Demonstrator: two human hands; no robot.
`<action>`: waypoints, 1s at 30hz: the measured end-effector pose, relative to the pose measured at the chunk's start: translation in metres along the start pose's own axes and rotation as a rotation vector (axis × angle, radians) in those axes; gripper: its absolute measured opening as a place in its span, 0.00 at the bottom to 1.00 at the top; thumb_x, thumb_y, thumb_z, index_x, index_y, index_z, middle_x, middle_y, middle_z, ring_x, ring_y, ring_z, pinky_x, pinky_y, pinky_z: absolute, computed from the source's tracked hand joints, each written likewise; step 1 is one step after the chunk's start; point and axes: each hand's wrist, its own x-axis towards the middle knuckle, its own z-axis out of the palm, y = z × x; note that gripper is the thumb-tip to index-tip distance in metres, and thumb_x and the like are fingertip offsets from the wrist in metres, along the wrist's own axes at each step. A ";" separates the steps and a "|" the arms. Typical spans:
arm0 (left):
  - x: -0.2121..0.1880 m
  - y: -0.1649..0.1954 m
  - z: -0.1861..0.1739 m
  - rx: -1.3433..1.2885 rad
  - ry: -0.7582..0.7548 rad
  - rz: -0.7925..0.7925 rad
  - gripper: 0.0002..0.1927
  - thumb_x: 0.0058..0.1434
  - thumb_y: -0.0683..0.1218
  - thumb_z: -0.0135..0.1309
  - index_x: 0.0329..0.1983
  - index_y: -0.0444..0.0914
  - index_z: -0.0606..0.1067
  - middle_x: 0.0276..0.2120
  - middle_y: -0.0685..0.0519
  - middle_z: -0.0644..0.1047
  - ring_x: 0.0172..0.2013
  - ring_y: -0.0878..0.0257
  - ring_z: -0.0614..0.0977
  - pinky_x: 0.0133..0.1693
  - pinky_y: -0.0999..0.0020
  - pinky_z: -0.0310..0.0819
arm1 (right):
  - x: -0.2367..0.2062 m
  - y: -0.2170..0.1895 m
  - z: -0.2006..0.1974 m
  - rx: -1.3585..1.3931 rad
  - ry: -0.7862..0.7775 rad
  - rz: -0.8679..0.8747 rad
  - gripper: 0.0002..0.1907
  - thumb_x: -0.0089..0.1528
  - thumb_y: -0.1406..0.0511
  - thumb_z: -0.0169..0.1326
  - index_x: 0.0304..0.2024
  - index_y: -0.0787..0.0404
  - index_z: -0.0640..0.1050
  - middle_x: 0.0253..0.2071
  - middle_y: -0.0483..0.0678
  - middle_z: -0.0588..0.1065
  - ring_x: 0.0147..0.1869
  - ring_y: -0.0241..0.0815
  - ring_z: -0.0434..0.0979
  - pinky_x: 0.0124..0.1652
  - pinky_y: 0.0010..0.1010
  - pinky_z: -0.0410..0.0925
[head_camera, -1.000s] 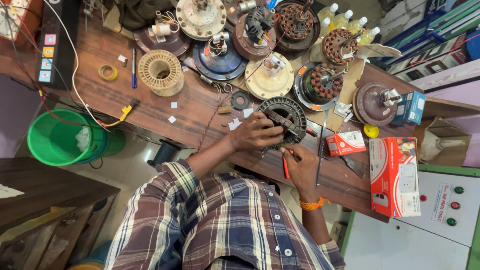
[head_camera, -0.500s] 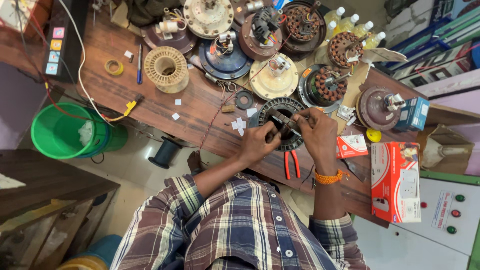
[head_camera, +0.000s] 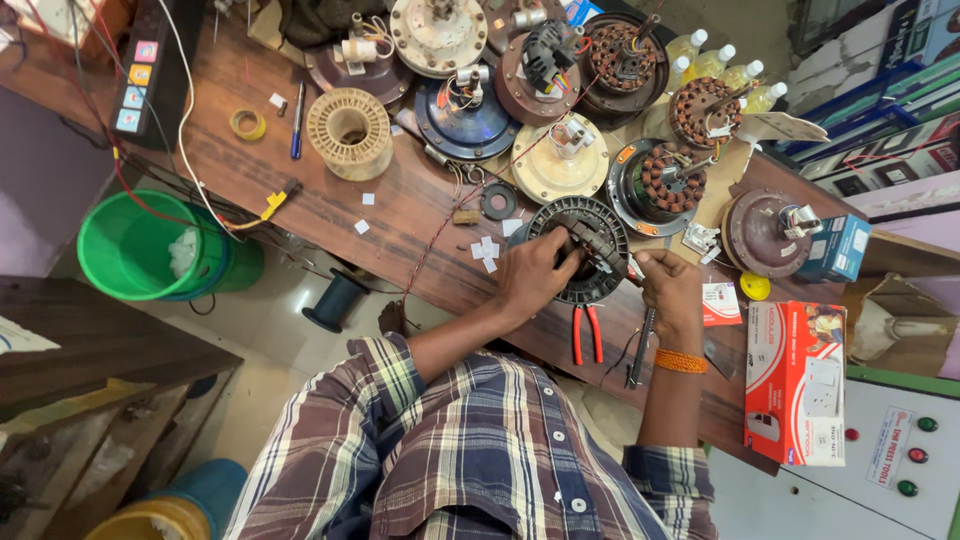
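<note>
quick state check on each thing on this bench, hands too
left hand: resting on the stator
right hand: closed at the stator's edge
black stator: flat on the bench
red pliers: lying unheld
green bucket: upright, open
wire spool: upright

Left hand curled, fingers bent; right hand fisted, wrist banded.

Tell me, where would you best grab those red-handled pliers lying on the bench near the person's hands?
Probably by the two red handles of the pliers, coming from the bench's near edge. They lie flat, handles pointing toward the person and slightly spread, with the metal nose tucked up against the dark round stator that the left hand rests on. The right hand is closest to them.
</note>
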 end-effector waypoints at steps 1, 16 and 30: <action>-0.001 0.000 -0.005 0.023 0.038 0.100 0.12 0.64 0.51 0.61 0.37 0.41 0.73 0.34 0.48 0.78 0.37 0.50 0.82 0.39 0.53 0.75 | -0.002 0.002 -0.003 0.000 -0.004 0.007 0.06 0.63 0.68 0.60 0.40 0.66 0.80 0.20 0.35 0.65 0.19 0.25 0.54 0.20 0.22 0.46; 0.065 -0.015 -0.035 -0.028 -0.412 0.753 0.36 0.61 0.42 0.60 0.73 0.52 0.65 0.32 0.55 0.73 0.35 0.56 0.75 0.40 0.58 0.72 | -0.059 -0.028 0.021 -0.564 -0.050 -0.223 0.06 0.63 0.67 0.61 0.40 0.62 0.84 0.22 0.43 0.70 0.25 0.30 0.62 0.27 0.27 0.57; 0.036 -0.047 -0.030 0.124 -0.048 1.151 0.16 0.61 0.48 0.58 0.53 0.50 0.78 0.59 0.59 0.75 0.60 0.60 0.71 0.58 0.59 0.67 | -0.082 0.038 0.059 -0.667 0.089 -0.480 0.07 0.61 0.69 0.60 0.41 0.64 0.83 0.27 0.55 0.77 0.25 0.42 0.72 0.30 0.34 0.65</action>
